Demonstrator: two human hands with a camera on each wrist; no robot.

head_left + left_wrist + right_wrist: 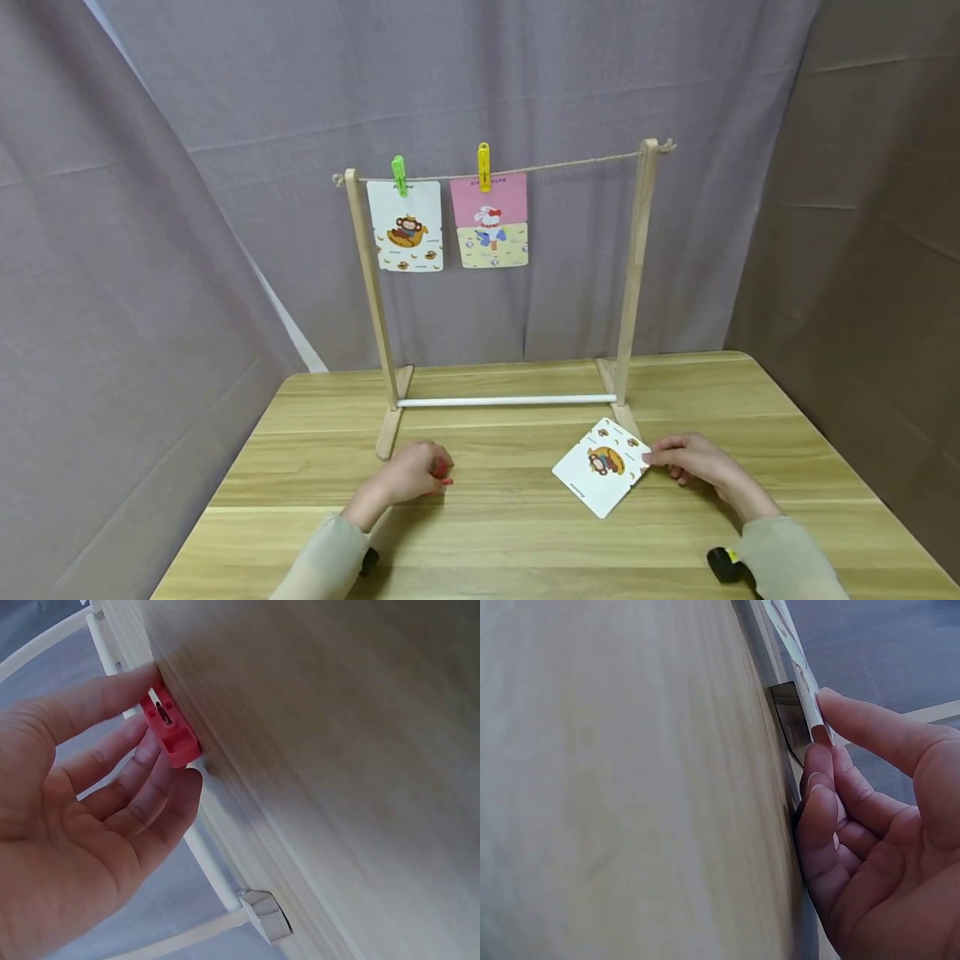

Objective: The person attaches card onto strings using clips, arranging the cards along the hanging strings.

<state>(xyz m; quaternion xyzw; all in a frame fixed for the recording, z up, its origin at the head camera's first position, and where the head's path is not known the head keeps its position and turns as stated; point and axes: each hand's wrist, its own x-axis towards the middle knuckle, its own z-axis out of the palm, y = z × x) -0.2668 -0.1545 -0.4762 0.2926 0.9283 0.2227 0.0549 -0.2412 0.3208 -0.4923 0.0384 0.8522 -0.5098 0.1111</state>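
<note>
A red clothespin (174,729) sits between the thumb and fingertips of my left hand (411,472), low over the table at left of centre. My right hand (693,460) pinches one corner of a white card (581,481) printed with a monkey on a banana. That card slants over the tabletop in front of the rack's right foot. In the right wrist view the card (801,667) appears nearly edge-on, its corner between thumb and forefinger (821,761).
Behind the hands stands a wooden rack (636,275) with a string (577,162) across its top. A green clothespin (400,175) holds a monkey card (405,250) there; a yellow clothespin (484,167) holds a pink-and-yellow rabbit card (468,204). A white bar (510,401) joins the feet.
</note>
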